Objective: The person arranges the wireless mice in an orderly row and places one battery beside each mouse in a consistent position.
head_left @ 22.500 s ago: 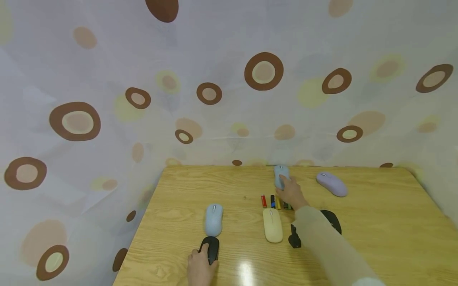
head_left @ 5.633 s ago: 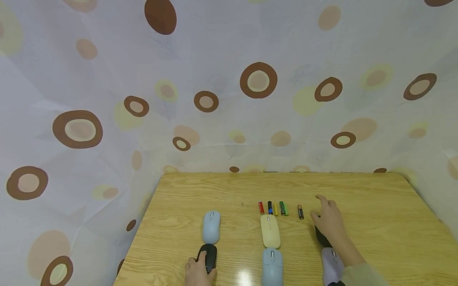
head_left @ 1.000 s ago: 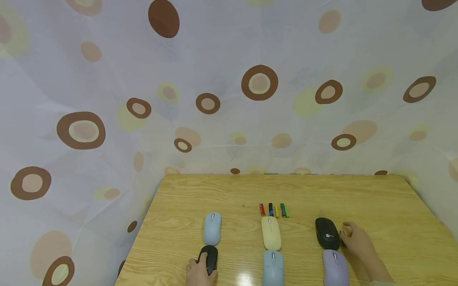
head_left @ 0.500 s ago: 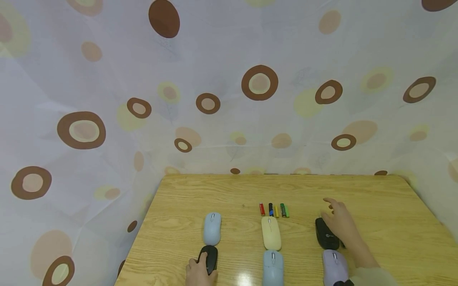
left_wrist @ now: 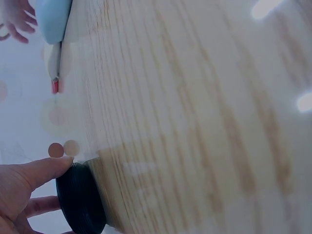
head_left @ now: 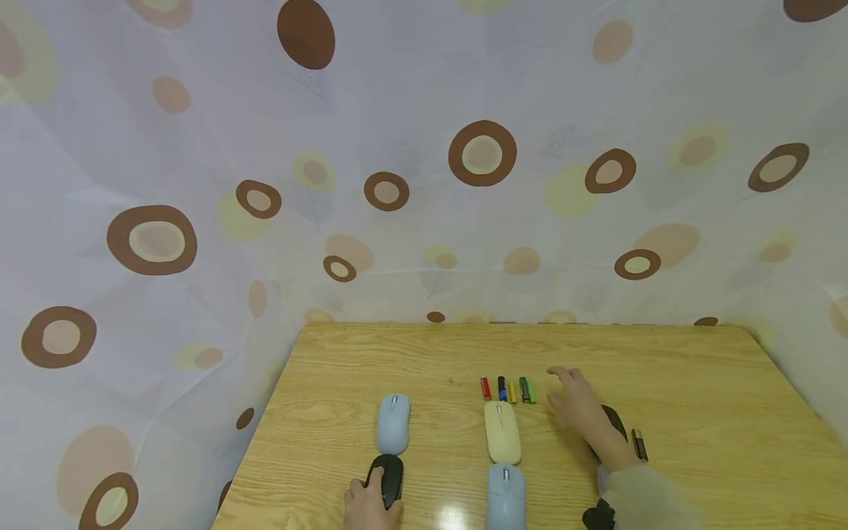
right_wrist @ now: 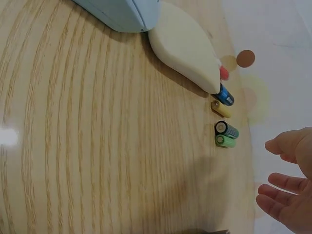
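My left hand (head_left: 371, 506) grips a black computer mouse (head_left: 394, 475) at the table's front left, also seen as the dark mouse (left_wrist: 80, 197) in the left wrist view. My right hand (head_left: 579, 406) hovers with fingers loosely extended and nothing in them, just right of a green battery (head_left: 524, 390) and a light green battery (right_wrist: 225, 141). Left of those are a yellow battery (head_left: 512, 392), a dark blue battery (right_wrist: 224, 95) and a red battery (head_left: 486, 388). A black and copper battery (head_left: 639, 445) lies right of another black mouse (head_left: 617, 424), which my right forearm partly covers.
A light blue mouse (head_left: 394, 425) stands beyond the gripped mouse. In the middle, a cream mouse (head_left: 503, 434) has a second blue mouse (head_left: 506, 495) in front of it. A purple mouse (head_left: 601, 478) is mostly hidden under my right sleeve. Patterned cloth (head_left: 424, 184) walls the table's back.
The blue and purple mice from the back now lie in front. The black and copper battery moved to the black mouse's right; my right hand released it and moved left. The left hand stayed.
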`<state>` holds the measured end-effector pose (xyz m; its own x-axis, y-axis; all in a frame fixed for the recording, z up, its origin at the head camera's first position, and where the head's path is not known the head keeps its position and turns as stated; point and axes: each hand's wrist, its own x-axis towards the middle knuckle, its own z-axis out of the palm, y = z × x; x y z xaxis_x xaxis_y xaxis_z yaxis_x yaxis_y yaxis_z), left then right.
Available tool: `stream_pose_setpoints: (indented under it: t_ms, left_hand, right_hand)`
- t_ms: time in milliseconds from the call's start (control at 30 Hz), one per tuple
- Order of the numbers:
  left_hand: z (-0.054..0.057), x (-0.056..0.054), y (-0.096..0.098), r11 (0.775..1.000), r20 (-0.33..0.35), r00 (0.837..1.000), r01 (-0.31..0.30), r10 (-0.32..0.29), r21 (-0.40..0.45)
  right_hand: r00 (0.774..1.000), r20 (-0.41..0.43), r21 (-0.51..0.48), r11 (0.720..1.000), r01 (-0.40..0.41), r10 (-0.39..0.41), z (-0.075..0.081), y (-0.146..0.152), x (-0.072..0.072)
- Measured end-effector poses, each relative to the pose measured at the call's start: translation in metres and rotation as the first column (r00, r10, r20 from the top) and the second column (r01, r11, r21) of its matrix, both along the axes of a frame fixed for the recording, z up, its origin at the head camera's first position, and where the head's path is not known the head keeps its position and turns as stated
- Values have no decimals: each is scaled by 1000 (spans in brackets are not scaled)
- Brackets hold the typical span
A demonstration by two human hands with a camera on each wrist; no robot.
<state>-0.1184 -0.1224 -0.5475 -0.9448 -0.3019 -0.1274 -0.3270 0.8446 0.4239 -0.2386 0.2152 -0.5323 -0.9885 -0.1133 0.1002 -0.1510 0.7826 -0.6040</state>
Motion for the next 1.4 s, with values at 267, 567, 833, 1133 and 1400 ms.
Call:
stream_pose_setpoints:
  t_ms: [267, 567, 833, 1133, 1400]
  left_hand:
    - [0, 0, 1, 1000, 12, 1000, 6, -6, -3]
    - [0, 1, 1, 1000, -12, 1000, -3, 3, 12]
    - [1, 2, 1, 1000, -30, 1000, -3, 3, 9]
    - [0, 2, 0, 1000, -26, 1000, 4, -4, 7]
    - [0, 1, -1, 1000, -23, 1000, 6, -6, 18]
  right_hand:
    - [997, 83, -16, 1000, 10, -9, -26, -18, -16]
    - [997, 59, 8, 999, 41, -41, -33, -27, -23]
    - [994, 98, -24, 999, 45, -42, -36, -28, -25]
    - [994, 103, 5, 1000, 29, -29, -56, -22, -35]
    - [987, 149, 35, 998, 57, -61, -36, -31, -25]
